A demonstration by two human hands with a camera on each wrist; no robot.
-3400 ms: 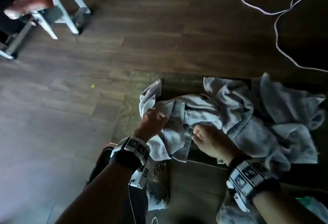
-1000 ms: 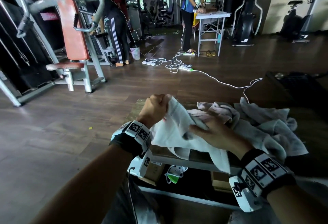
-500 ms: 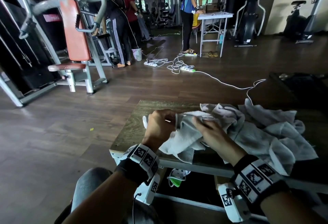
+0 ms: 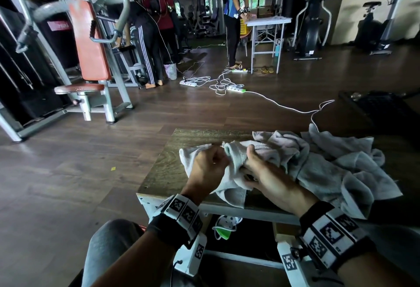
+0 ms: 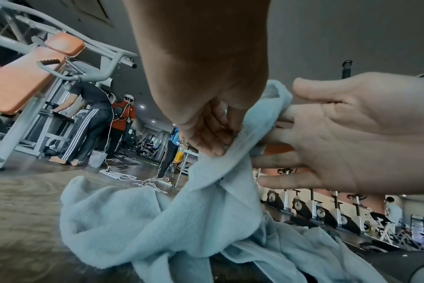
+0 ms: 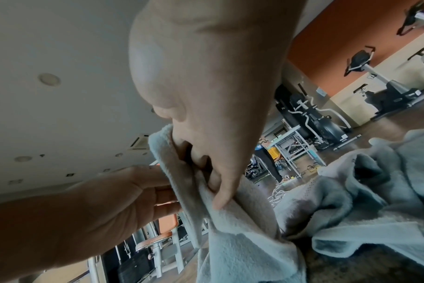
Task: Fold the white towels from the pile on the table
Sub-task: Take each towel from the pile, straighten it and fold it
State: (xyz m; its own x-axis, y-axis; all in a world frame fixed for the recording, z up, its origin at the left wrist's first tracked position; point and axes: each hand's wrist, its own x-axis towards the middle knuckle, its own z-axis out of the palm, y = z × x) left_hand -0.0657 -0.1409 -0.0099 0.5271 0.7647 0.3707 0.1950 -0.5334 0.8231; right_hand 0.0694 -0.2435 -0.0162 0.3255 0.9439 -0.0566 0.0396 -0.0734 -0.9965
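Note:
A crumpled white towel lies at the table's near-left corner, one bunched edge raised between my hands. My left hand pinches that edge from the left; the left wrist view shows its fingertips closed on the cloth. My right hand holds the same edge from the right, thumb on top; in the right wrist view its fingers curl into the towel. The hands almost touch. The pile of white towels spreads to the right.
The wooden table ends just left of my left hand, and its front edge is under my wrists. Beyond it are dark floor, white cables and power strips, an orange-padded gym machine and people standing far back.
My hands have come down from chest height to the table with the towel and have closed in on each other along its edge.

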